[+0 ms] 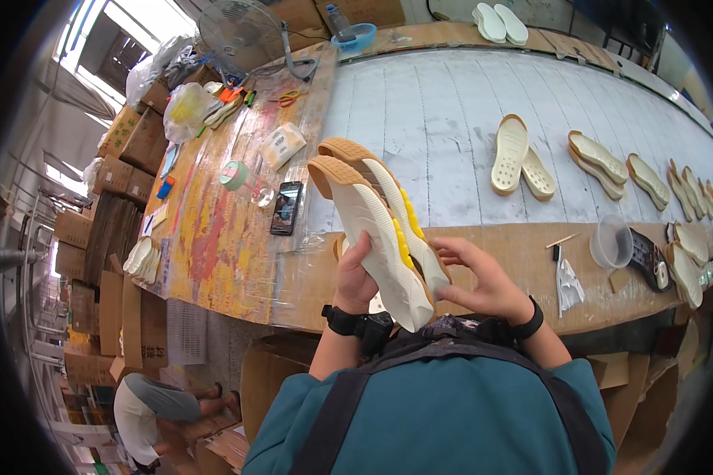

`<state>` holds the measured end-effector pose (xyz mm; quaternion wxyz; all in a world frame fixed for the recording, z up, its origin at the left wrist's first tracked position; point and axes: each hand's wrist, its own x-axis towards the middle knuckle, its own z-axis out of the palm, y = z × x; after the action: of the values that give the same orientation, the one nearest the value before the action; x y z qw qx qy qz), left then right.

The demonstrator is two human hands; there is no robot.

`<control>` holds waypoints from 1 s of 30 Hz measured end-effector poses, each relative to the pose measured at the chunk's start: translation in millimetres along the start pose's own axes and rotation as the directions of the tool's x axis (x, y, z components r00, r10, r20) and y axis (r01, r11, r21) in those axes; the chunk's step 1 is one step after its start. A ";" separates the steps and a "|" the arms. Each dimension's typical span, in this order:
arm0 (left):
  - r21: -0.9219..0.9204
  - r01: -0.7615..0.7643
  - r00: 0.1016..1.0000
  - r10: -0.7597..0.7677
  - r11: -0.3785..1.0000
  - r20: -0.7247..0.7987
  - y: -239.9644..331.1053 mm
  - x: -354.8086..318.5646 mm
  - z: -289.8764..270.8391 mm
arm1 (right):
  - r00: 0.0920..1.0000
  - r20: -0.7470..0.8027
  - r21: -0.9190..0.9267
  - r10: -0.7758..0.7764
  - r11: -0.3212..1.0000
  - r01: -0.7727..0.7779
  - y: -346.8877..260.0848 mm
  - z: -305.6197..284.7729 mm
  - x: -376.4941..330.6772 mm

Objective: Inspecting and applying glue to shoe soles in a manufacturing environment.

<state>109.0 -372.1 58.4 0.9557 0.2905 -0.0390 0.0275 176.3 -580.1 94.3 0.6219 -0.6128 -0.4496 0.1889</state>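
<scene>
Teal shirt [444,412]; soles [363,215] btwn L hand [356,277], R hand [487,283]

1. A shoe-making workshop.
2. Shoe soles [510,154] lie spread along a long white surface [404,119].
3. The wooden counter [202,241] is blotched with red and yellow.
4. Cartons [145,141] are stacked at left, near a fan [242,36].

A wide fisheye camera on the person's head, the left of a side-by-side pair, looks down and forward over the teal shirt [436,412]. The left hand [356,277] and right hand [485,277] are close before it, near mid-view. The table [214,237] spreads away toward the far side, and the view sweeps left to stacked cartons [144,144], straight edges bending toward its rim.
</scene>
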 end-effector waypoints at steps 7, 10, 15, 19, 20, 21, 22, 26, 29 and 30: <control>-0.086 0.056 0.997 -0.051 0.995 0.057 -11.0 -4.5 4.0 | 0.980 -0.176 0.146 0.097 0.987 -0.071 -12.5 5.1 23.9; -0.053 0.054 0.999 -0.053 0.997 0.005 -10.6 -8.1 7.4 | 0.964 -0.178 0.154 0.196 0.973 -0.169 -13.6 6.9 27.1; -0.148 0.059 0.997 -0.064 0.987 -0.033 -15.5 -10.7 7.2 | 0.958 -0.250 0.053 0.138 0.990 -0.129 -8.9 11.8 24.5; -0.160 0.071 0.996 -0.077 0.985 -0.035 -17.0 -10.8 12.7 | 0.947 -0.301 -0.106 0.114 0.983 -0.152 -7.4 11.5 21.7; -0.135 0.062 0.997 -0.069 0.989 -0.044 -17.2 -10.3 13.8 | 0.946 -0.302 -0.106 0.114 0.983 -0.152 -10.6 10.5 21.6; -0.109 0.053 0.997 -0.060 0.993 -0.053 -17.5 -9.5 14.5 | 0.953 -0.263 -0.094 0.147 0.980 -0.177 -14.9 8.6 21.9; -0.107 0.054 0.997 -0.059 0.993 -0.052 -17.8 -9.1 14.9 | 0.958 -0.224 -0.083 0.179 0.976 -0.202 -17.5 7.4 22.0; -0.046 0.063 0.997 -0.065 0.997 -0.044 -18.4 -6.5 17.4 | 0.974 -0.224 -0.194 -0.038 0.981 -0.006 -13.6 12.8 17.3; -0.022 0.067 0.997 -0.068 0.997 -0.047 -15.4 -7.9 18.7 | 0.988 -0.148 -0.259 0.044 0.962 -0.082 -24.9 11.7 18.2; -0.035 0.075 0.996 -0.077 0.997 -0.043 -15.6 -7.4 18.8 | 0.988 -0.132 -0.237 0.077 0.965 -0.107 -23.7 11.2 17.9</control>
<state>101.7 -395.7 64.7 0.9613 0.2753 -0.0073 -0.0030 169.4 -563.6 120.5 0.5587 -0.7152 -0.4015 0.1232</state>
